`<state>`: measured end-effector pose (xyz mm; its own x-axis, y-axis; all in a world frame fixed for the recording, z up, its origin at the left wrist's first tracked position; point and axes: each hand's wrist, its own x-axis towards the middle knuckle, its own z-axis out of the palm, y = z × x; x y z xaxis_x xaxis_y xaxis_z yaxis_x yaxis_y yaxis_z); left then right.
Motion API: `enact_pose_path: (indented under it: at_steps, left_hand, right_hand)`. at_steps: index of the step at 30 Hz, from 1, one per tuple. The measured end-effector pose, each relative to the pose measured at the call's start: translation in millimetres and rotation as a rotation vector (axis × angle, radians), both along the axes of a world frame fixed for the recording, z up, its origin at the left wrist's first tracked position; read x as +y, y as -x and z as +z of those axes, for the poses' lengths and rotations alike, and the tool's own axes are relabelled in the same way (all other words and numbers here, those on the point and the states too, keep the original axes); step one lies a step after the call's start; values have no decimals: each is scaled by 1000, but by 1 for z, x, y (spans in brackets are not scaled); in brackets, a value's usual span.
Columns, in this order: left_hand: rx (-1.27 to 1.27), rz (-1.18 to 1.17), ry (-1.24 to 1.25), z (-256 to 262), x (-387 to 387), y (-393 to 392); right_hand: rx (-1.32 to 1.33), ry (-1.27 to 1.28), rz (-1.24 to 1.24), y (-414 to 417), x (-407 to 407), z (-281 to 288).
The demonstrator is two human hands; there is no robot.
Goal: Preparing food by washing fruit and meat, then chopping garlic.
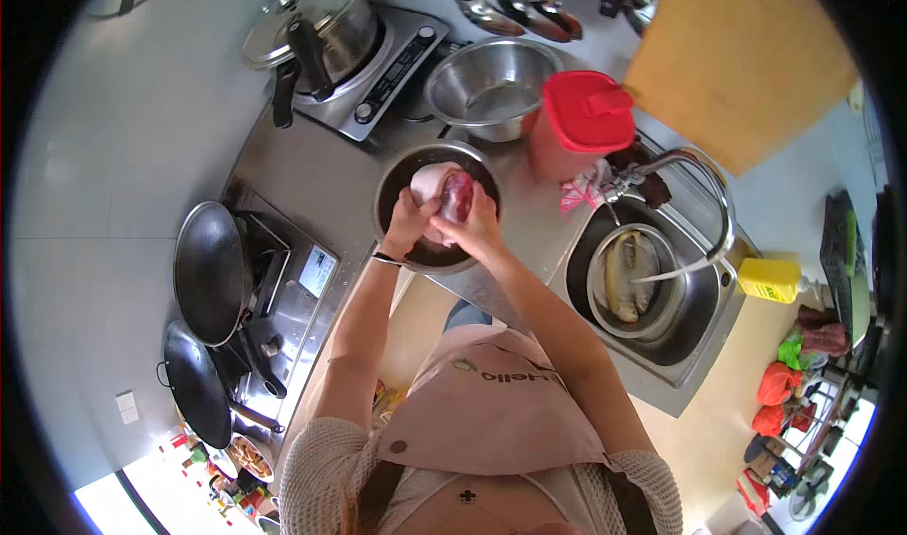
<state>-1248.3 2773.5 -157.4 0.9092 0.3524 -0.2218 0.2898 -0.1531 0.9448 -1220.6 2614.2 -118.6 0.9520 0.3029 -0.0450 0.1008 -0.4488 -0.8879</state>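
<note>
A thick piece of raw meat (457, 196), pale with skin or fat and red on one side, is held over a round metal bowl (453, 269). My left hand (409, 221) grips it from the left, a dark band around the wrist. From the other side, my right hand (476, 224) is closed on it, thumb across the front. The hands and meat hide much of the bowl's inside. The bowl sits on the steel counter (524, 230) near its front edge.
Right of the bowl, water runs from a faucet (723, 202) onto fish (627, 273) in a basin inside the sink (577, 280). A red-lidded container (588, 120) and a steel basin (489, 85) stand behind. A pressure cooker (333, 32) rests on a cooktop; pans (212, 273) are at left.
</note>
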Motion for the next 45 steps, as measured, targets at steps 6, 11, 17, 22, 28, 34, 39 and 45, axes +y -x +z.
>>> enact_pose_path:
  at_steps: [6,11,17,22,28,34,39,45]
  left_hand:
    - [-115,-16,105,16,5,23]
    - [-139,-117,388,54,3,21]
    - [-41,-173,545,47,12,20]
    - [-56,-41,684,62,13,11]
    - [-178,-293,688,96,14,-3]
    - [-128,-200,543,74,24,2]
    - [-178,-279,610,84,26,-2]
    - [-210,-315,702,87,25,-7]
  right_hand:
    - [394,-260,-26,-10,16,-15]
    - [353,-394,54,-17,10,-8]
    - [37,-194,93,-19,10,23]
    - [-413,68,114,-2,14,36]
    - [-657,113,152,7,12,34]
    - [-453,27,77,5,24,50]
    - [-538,38,272,-8,17,49]
    - [-319,2,380,-21,13,62]
